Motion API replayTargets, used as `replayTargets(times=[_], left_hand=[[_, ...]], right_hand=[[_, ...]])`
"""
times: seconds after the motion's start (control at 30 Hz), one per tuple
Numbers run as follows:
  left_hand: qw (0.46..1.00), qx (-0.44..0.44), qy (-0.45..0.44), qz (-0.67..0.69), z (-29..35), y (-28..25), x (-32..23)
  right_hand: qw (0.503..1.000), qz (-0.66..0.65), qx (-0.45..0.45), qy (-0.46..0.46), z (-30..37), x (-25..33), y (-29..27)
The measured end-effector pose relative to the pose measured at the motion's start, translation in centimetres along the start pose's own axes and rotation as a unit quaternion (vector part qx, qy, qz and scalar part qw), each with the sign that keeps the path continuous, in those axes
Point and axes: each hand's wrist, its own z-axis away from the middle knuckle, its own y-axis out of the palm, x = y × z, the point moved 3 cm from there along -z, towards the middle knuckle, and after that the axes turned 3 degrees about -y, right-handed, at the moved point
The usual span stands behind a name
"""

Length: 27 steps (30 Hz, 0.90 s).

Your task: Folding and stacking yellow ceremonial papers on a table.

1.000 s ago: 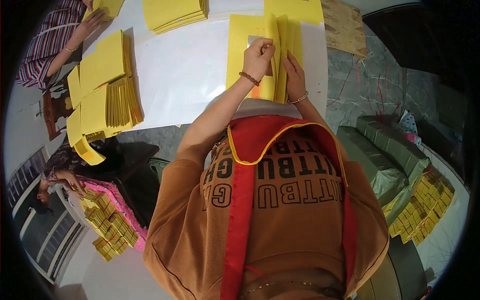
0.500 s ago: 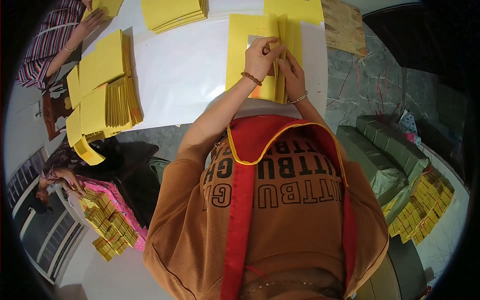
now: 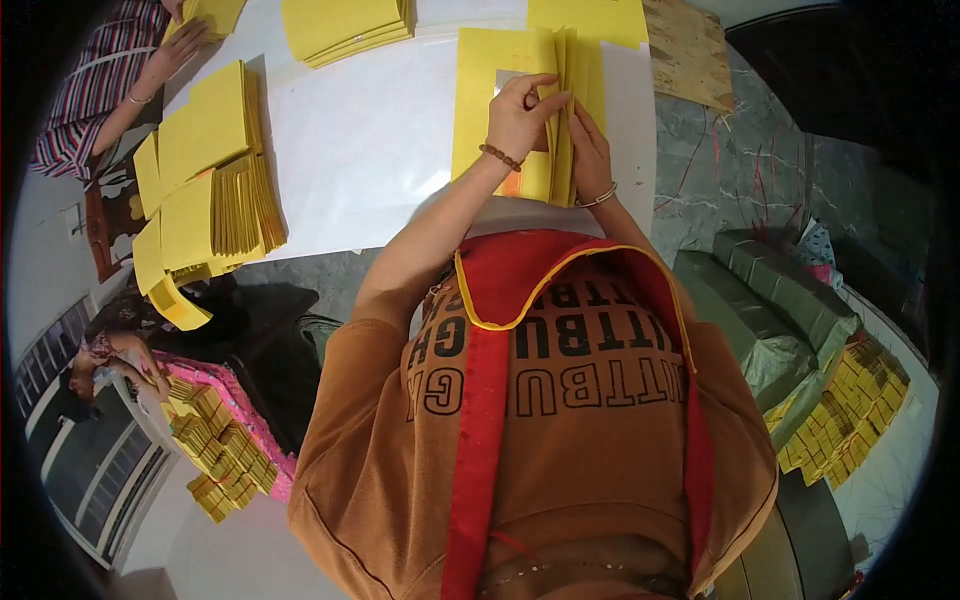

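Observation:
In front of me on the white table lies a stack of yellow paper sheets, some folded so that their edges stand up in the middle. My left hand rests over the sheets, thumb and forefinger pinched at the raised edges. From the other side, my right hand grips the standing folds, its fingers running along them and its thumb partly hidden by paper. Beneath the left hand a grey patch and an orange patch show on the paper.
Piles of folded yellow paper line the table's left end. Another yellow stack lies at the far edge. A co-worker's hand handles paper at the far left. Bundled yellow stacks sit by green wrapped packs on the right.
My right hand has slid slightly right and down along the folds, its fingertips drawing back from the left hand. My left hand has barely moved. At the lower left another person has shifted their arms.

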Motion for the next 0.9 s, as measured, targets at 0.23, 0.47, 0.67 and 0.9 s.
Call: replayTargets(times=[0.23, 0.47, 0.67, 0.9], left_hand=[[1.0, 0.002, 0.004, -0.012, 0.09, 0.0, -0.26], [1.0, -0.002, 0.002, 0.003, 0.16, -0.05, -0.22], [1.0, 0.002, 0.003, -0.013, 0.17, -0.05, -0.44], [0.999, -0.013, 0.022, 0.027, -0.06, -0.08, 0.02]], right_hand=[[1.0, 0.008, 0.009, 0.0, -0.01, 0.02, -0.04], [1.0, -0.019, -0.008, 0.013, 0.21, 0.3, 0.23], [0.999, 0.031, -0.003, -0.02, 0.05, 0.07, -0.19], [0.998, 0.062, -0.005, -0.025, 0.05, 0.02, -0.07]])
